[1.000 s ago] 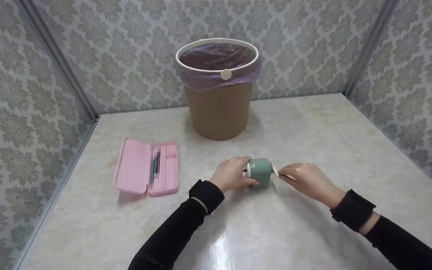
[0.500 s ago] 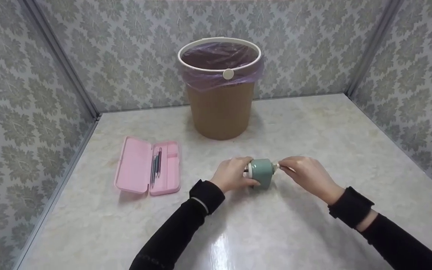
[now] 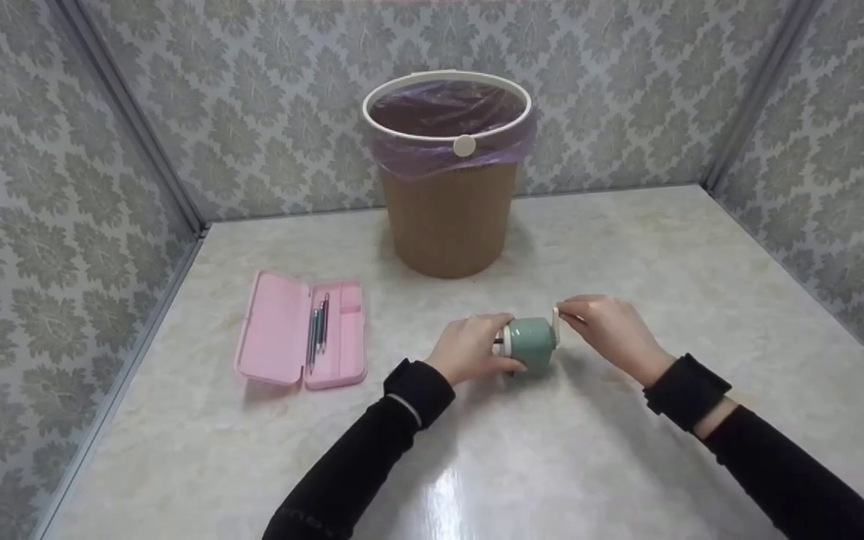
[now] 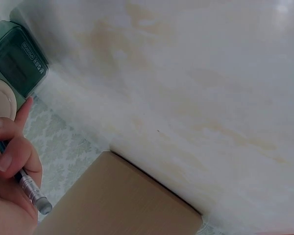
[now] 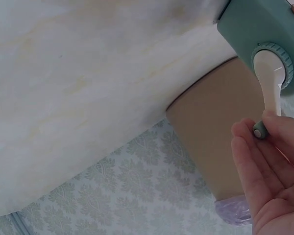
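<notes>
A green crank pencil sharpener (image 3: 531,346) lies near the middle of the table. My left hand (image 3: 471,349) grips it from the left, fingers over the top and thumb in front. In the left wrist view those fingers also hold a dark pencil (image 4: 33,192), its eraser end pointing away from the sharpener's round cream front. On the opposite side my right hand (image 3: 613,331) pinches the small green knob (image 5: 260,130) at the end of the white crank (image 5: 270,81). The crank stands roughly upright in the head view. The pencil's tip is hidden inside the sharpener.
An open pink pencil case (image 3: 272,330) lies to the left, with several pencils (image 3: 318,330) in its tray. Behind the hands stands a brown bin (image 3: 451,225) with a purple liner (image 3: 409,159). Patterned panels (image 3: 267,112) border the table at back and sides.
My right hand has swung the crank round from pointing toward the viewer's side to upright, rising and moving slightly left. My left hand keeps its grip; the whole head view has shifted slightly.
</notes>
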The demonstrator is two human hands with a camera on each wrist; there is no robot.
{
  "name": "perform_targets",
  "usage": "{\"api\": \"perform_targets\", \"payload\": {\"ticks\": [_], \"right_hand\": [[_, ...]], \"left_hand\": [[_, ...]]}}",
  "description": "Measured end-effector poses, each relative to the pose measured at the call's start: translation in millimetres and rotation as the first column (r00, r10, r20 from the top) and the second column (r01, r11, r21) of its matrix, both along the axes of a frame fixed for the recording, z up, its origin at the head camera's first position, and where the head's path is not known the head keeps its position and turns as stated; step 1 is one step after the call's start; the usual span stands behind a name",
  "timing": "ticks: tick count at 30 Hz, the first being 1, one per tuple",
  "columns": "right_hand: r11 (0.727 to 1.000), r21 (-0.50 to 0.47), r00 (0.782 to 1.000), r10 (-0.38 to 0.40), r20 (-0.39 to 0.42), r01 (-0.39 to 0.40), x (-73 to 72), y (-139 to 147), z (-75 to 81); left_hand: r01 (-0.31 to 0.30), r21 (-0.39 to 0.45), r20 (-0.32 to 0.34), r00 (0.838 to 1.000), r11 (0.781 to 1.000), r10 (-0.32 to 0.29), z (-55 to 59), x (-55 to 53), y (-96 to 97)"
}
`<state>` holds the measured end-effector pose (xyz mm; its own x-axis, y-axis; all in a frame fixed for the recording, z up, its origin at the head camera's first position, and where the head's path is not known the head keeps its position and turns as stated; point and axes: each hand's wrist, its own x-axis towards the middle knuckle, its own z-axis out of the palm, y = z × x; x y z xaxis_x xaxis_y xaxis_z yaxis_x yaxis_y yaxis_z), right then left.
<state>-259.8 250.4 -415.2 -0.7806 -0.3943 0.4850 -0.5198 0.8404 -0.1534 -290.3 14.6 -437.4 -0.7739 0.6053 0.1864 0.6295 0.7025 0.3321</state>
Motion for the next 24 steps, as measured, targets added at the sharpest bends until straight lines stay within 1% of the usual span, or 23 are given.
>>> {"api": "perform_targets", "payload": {"ticks": [5,11,16,24], "right_hand": [[1.000,0.003,1.000,0.006,0.028,-0.006,-6.3,1,-2.4],[1.000,-0.002,1.000,0.007,0.030,-0.007,-11.2,-1,-6.9],[1.000,0.002,0.999,0.004,0.047,-0.004,-14.3,0,-13.6],[1.000,0.022,0.998,-0.011,0.069,0.010,-17.3,-1,-18.7]], "left_hand": [[-0.001,-0.010,0.007,1.000,1.000,0.002,0.8,-0.4,1.3],[-0.007,-0.016,0.000,1.000,1.000,0.007,-0.4,-1.2,0.7],[-0.005,-0.016,0.007,1.000,1.000,0.005,-0.7,-0.8,1.0],[-0.011,-0.002,0.003,1.000,1.000,0.011,-1.5,-0.7,0.3]]}}
